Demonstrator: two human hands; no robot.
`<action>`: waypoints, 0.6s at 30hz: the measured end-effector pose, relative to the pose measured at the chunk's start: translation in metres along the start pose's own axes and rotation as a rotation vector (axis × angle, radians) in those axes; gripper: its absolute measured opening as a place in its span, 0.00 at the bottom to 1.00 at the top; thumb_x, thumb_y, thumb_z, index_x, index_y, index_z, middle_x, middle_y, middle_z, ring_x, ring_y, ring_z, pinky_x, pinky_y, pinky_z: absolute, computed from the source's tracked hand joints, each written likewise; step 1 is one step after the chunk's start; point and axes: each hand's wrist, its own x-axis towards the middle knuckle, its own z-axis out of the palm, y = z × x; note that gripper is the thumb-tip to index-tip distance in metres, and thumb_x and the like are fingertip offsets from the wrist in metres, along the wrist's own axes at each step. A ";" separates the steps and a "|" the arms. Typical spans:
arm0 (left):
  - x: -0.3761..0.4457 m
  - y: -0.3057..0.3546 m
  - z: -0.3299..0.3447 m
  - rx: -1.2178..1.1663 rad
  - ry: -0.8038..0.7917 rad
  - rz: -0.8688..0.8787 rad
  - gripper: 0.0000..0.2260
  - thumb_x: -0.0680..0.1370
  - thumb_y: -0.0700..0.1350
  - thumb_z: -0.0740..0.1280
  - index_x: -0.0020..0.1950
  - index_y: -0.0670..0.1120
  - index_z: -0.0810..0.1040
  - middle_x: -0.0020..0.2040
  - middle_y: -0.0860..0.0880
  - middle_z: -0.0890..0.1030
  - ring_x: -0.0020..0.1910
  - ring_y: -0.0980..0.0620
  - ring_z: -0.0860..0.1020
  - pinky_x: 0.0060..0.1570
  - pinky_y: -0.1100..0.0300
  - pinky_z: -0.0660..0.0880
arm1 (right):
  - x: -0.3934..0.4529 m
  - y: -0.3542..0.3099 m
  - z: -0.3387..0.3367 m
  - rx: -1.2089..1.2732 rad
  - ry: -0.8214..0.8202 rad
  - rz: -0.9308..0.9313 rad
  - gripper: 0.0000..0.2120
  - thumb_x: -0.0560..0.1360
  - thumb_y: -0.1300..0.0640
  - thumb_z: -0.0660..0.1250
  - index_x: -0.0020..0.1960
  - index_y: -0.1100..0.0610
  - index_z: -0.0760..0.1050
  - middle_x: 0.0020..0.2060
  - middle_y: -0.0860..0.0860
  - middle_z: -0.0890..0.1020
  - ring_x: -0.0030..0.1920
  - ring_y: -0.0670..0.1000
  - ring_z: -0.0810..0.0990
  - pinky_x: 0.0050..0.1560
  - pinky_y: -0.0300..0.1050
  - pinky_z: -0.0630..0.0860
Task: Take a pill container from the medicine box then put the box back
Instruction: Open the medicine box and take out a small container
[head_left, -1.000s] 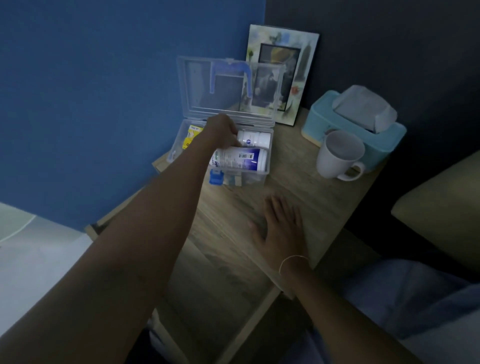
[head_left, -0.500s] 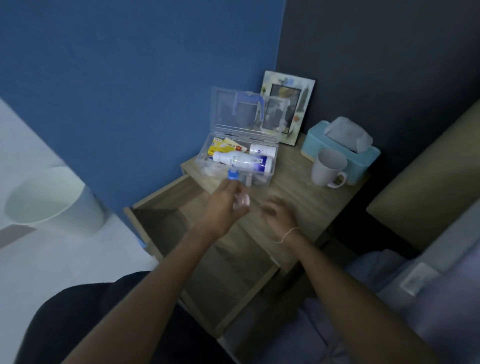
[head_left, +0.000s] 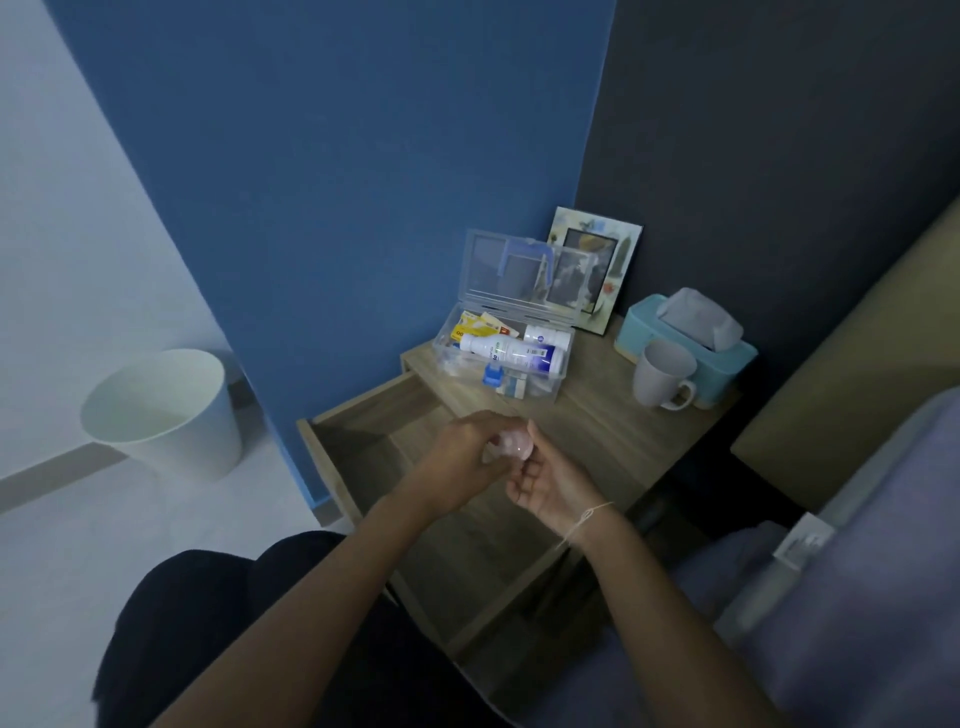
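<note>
Pill container (head_left: 511, 446), small and translucent, sits at frame centre between both hands above the open drawer (head_left: 363, 441). Left hand (head_left: 462, 462) has its grip closed around it; right hand (head_left: 550, 480) cups it from below, fingers curled onto it. Medicine box (head_left: 506, 358) stands open, upper centre on the bench (head_left: 613, 431), beside a white mug (head_left: 662, 374).

**Where things sat**

I saw the medicine box (head_left: 506, 358) on the surface (head_left: 613, 441), its lid up, the picture frame (head_left: 597, 270) behind it. To its right stood the mug (head_left: 662, 375), before the tissue box (head_left: 685, 338). The drawer (head_left: 374, 431) stood open in front; the bin (head_left: 161, 415) was on the floor, left.
</note>
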 end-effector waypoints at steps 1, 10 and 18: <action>0.000 0.003 -0.002 -0.003 0.001 -0.007 0.16 0.72 0.42 0.72 0.59 0.46 0.79 0.55 0.48 0.82 0.50 0.55 0.79 0.48 0.78 0.67 | -0.002 0.001 0.002 0.050 0.008 0.015 0.18 0.65 0.42 0.74 0.43 0.56 0.86 0.34 0.49 0.84 0.33 0.44 0.79 0.36 0.39 0.79; 0.009 0.019 -0.008 0.107 0.069 0.014 0.13 0.72 0.53 0.72 0.49 0.45 0.81 0.46 0.48 0.82 0.47 0.52 0.75 0.47 0.60 0.70 | -0.020 0.002 0.013 0.313 -0.071 -0.068 0.16 0.69 0.48 0.71 0.48 0.60 0.84 0.39 0.53 0.85 0.39 0.46 0.84 0.39 0.39 0.80; 0.013 0.015 -0.001 0.091 0.089 -0.004 0.13 0.71 0.52 0.73 0.49 0.45 0.80 0.45 0.47 0.81 0.44 0.52 0.76 0.43 0.65 0.70 | -0.021 -0.005 0.004 0.215 -0.061 -0.077 0.18 0.68 0.48 0.74 0.52 0.59 0.83 0.41 0.53 0.85 0.43 0.47 0.82 0.41 0.40 0.81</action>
